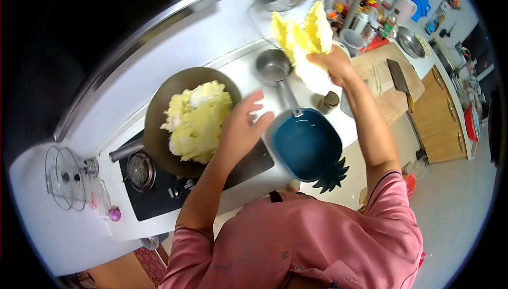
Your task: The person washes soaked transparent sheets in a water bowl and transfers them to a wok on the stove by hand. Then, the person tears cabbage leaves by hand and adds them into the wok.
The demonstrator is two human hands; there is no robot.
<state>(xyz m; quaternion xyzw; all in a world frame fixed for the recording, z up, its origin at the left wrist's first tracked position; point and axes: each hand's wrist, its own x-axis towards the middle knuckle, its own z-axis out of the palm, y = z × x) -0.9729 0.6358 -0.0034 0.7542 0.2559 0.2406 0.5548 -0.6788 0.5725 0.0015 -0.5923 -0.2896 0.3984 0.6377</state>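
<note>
My right hand (333, 64) grips pale yellow napa cabbage leaves (301, 43), raised above the counter near a small saucepan (273, 66). My left hand (244, 129) is open with its fingers apart and nothing in it. It hovers by the right rim of a large dark wok (153, 125). A heap of cabbage leaves (198, 125) fills much of the wok. Below the saucepan, a dark teal pineapple-shaped bowl (307, 143) lies at the counter's front edge, holding nothing that I can see.
The wok sits on a black gas stove (248, 167) with a second burner (141, 170) at left. A cleaver (398, 74) rests on a wooden cutting board (365, 66). Bottles (370, 29) crowd the back corner. A small jar (330, 100) stands beside the bowl.
</note>
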